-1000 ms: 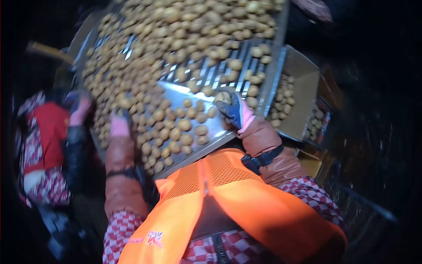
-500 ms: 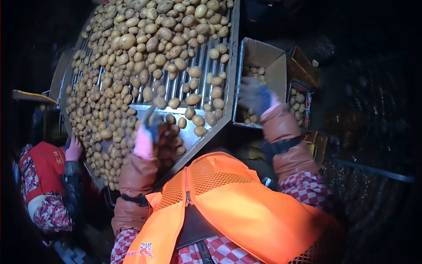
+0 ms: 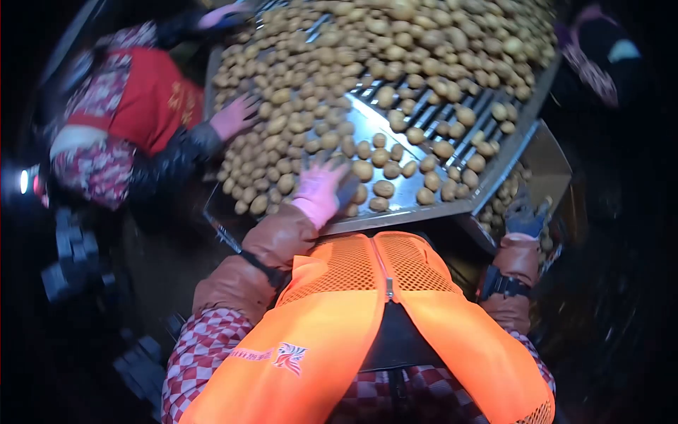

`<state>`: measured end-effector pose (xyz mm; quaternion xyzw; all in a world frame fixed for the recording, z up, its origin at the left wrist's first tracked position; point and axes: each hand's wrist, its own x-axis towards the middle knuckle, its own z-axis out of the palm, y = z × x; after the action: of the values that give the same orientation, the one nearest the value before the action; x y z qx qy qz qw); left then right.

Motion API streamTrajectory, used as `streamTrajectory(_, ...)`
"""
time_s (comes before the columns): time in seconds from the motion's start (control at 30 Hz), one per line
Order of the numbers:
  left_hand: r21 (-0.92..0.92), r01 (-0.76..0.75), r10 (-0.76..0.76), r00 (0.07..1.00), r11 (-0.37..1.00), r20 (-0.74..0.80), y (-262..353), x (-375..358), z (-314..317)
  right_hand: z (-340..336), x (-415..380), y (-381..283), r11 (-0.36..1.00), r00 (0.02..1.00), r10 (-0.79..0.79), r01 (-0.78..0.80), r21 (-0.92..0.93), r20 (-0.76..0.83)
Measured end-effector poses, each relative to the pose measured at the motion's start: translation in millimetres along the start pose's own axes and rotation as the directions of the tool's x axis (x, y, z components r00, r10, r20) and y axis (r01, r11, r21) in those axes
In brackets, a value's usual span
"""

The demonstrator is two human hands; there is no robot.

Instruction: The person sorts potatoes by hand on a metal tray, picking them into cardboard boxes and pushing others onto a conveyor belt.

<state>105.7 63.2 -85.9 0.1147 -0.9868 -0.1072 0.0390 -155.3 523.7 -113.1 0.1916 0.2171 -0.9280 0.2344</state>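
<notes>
My left hand (image 3: 325, 187), in a pink and grey glove, lies among the potatoes (image 3: 275, 152) at the near edge of the metal sorting table (image 3: 360, 222). Its fingers reach forward, apart, over several of them. At the right, my right hand (image 3: 526, 218), in a blue-grey glove, is over a cardboard box (image 3: 547, 169) with potatoes in it, beside the table's edge. The fingers look spread, though dim and slightly blurred. Close to my left hand, loose potatoes rest on a smooth metal plate (image 3: 399, 198).
Metal rollers (image 3: 417, 116) show between the potatoes. A co-worker in a red vest (image 3: 166, 99) stands at the left, a pink-gloved hand (image 3: 236, 116) on the potatoes. Another person (image 3: 600, 56) is at the far right. Grey blocks (image 3: 74, 251) lie on the floor at left.
The view has turned, so the table and boxes sit differently and more of the co-worker shows. My right hand has come lower over the box; my left remains among the potatoes.
</notes>
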Motion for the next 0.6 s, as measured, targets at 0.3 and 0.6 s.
streamTrajectory(0.3,0.08,0.547,-0.551,0.834,0.833,0.032,-128,-109,3,119,24,152,0.14,0.934,0.356,-0.088,-0.986,-0.033)
streamTrajectory(0.6,-0.196,0.398,-0.436,0.873,0.896,-0.22,-77,-57,-11,171,16,309,-0.618,0.922,0.383,0.217,-0.756,-0.048)
